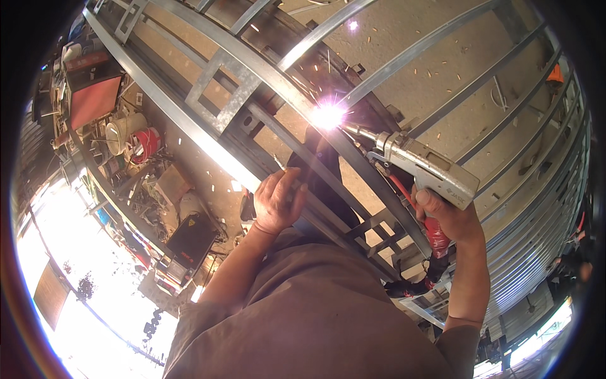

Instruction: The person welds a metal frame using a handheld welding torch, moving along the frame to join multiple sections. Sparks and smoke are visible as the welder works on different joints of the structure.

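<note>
My right hand is wrapped round the grip of a silver handheld welding gun, its nozzle pointing left. At the nozzle tip a bright pinkish-white weld glare with flying sparks hides the exact contact point. The glare lies where a slanting bar meets a long galvanised steel rail. Below the gun's grip runs a cable wrapped in red. My left hand is closed beside another metal rail, with a thin pale stick jutting up from its fingers.
Many parallel metal bars fan out on the right. At the left stand a red-fronted box, buckets and a dark machine case amid clutter. Sparks scatter over the concrete floor. Strong sunlight enters at lower left.
</note>
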Action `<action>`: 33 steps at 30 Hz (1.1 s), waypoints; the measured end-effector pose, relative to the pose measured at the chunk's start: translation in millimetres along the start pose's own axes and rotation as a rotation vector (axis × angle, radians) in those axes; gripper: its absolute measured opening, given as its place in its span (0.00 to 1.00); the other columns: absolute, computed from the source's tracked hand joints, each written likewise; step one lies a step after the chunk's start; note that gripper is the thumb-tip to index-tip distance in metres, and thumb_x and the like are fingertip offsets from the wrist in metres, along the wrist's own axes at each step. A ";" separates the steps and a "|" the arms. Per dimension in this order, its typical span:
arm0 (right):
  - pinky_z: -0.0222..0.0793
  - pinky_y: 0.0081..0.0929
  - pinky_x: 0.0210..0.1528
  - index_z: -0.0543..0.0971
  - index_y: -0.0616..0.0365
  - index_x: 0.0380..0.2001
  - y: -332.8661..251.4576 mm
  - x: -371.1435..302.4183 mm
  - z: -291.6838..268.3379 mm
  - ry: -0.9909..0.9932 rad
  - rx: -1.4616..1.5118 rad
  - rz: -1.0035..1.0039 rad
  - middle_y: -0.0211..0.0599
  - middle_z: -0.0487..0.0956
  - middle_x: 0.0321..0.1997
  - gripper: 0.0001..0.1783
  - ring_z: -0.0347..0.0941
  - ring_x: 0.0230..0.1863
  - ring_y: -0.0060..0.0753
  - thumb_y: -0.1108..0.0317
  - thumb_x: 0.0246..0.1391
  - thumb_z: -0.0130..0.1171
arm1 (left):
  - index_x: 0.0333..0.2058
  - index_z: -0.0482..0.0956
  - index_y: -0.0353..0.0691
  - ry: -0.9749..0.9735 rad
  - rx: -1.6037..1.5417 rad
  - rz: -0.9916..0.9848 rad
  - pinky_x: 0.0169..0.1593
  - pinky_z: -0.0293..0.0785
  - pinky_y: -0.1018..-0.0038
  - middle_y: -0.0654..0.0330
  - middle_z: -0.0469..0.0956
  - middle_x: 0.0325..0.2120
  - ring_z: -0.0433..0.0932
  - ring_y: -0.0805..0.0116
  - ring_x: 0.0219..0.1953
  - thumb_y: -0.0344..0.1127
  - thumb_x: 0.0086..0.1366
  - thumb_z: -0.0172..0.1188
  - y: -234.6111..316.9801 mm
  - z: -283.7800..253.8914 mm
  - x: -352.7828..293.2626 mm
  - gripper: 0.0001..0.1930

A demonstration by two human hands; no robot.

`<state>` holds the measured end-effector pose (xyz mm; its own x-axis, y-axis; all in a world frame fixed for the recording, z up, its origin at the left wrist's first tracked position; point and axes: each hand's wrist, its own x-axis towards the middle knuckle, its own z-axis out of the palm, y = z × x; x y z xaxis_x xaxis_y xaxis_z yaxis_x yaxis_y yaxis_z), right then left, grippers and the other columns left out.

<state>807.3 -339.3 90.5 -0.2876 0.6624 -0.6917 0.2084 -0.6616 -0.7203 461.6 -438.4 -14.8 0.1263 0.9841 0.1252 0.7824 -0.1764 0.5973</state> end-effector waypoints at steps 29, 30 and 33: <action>0.76 0.24 0.32 0.80 0.62 0.52 2.2 -5.2 -6.2 0.000 0.035 0.081 0.29 0.81 0.35 0.25 0.77 0.30 0.21 0.57 0.60 0.74 | 0.52 0.80 0.37 -0.009 0.002 -0.013 0.38 0.80 0.65 0.53 0.83 0.40 0.84 0.56 0.34 0.30 0.58 0.72 -1.3 1.5 -1.4 0.22; 0.76 0.24 0.31 0.80 0.62 0.52 3.0 -5.0 -6.1 -0.010 0.049 0.074 0.29 0.81 0.35 0.25 0.77 0.30 0.21 0.57 0.60 0.74 | 0.52 0.80 0.37 -0.001 0.014 -0.001 0.38 0.80 0.65 0.53 0.83 0.40 0.84 0.56 0.34 0.30 0.58 0.72 -0.8 1.1 -0.9 0.22; 0.76 0.24 0.31 0.80 0.62 0.52 5.7 -4.4 -6.9 -0.030 0.087 0.043 0.30 0.81 0.35 0.25 0.77 0.30 0.21 0.58 0.59 0.74 | 0.51 0.80 0.37 0.007 0.015 0.007 0.38 0.80 0.65 0.53 0.83 0.40 0.84 0.56 0.34 0.30 0.58 0.72 0.4 0.8 1.1 0.22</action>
<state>816.2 -343.6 89.0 -0.3085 0.6228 -0.7190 0.1395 -0.7180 -0.6819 462.5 -437.4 -15.1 0.1280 0.9826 0.1349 0.7902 -0.1832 0.5848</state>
